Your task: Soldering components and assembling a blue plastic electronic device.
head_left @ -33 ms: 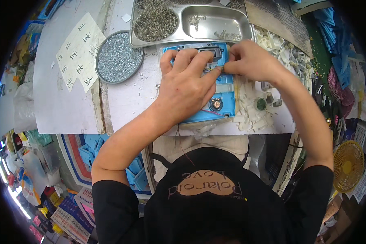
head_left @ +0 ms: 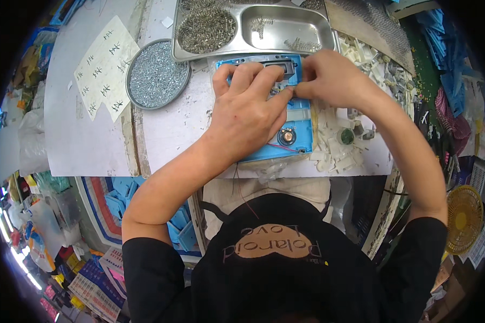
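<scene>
A blue plastic housing (head_left: 302,129) lies flat on the white table (head_left: 167,129) in front of me. My left hand (head_left: 248,116) rests spread over its middle and presses it down, thumb pointing right. My right hand (head_left: 328,81) comes in from the right, its fingertips pinched together on the housing's upper middle, touching my left thumb; what they pinch is hidden. A black part (head_left: 280,65) sits at the housing's far edge. A small round metal disc with thin wires (head_left: 286,136) sits near its front edge.
A round metal dish of screws (head_left: 158,75) stands to the left. A metal compartment tray (head_left: 285,32) with small metal parts lies behind the housing. White plastic pieces (head_left: 334,148) are heaped on the right. A written paper sheet (head_left: 103,64) lies far left. A yellow fan (head_left: 463,218) stands lower right.
</scene>
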Demonstrator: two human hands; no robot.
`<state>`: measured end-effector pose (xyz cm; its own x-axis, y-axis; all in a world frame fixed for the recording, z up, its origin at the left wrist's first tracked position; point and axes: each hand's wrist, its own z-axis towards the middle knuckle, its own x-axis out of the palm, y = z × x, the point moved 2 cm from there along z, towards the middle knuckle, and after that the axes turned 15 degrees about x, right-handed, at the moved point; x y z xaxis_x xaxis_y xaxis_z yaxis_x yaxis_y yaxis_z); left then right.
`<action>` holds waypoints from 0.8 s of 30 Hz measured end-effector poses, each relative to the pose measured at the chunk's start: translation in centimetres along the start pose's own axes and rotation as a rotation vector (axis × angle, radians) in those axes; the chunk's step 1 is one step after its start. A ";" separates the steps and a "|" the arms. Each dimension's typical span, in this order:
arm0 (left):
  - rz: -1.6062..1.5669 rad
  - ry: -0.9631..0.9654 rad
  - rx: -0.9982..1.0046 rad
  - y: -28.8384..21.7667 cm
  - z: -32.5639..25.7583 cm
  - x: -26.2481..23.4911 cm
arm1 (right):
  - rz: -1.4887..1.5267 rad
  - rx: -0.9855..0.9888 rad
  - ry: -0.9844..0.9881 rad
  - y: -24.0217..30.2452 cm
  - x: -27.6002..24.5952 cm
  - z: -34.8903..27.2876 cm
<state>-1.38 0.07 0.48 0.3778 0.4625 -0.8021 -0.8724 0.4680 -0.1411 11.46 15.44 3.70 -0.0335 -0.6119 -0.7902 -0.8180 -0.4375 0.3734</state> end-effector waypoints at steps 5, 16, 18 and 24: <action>0.004 -0.009 -0.001 0.1 -0.2 0.2 | -0.365 -0.169 -0.272 1.6 0.7 -1.8; -0.009 0.003 -0.011 -0.1 -0.1 0.3 | 0.631 0.169 0.127 -2.2 1.1 -1.9; -0.004 0.009 -0.009 -0.1 -0.1 0.3 | 0.688 0.183 0.201 -2.5 1.1 -1.6; 0.029 0.039 0.006 -0.2 -0.1 0.5 | 0.765 0.184 0.303 -3.4 1.6 -0.9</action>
<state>-1.05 0.12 0.08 0.3399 0.4459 -0.8280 -0.8807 0.4597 -0.1140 14.72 15.36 1.59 -0.4826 -0.8578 -0.1770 -0.7138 0.2681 0.6470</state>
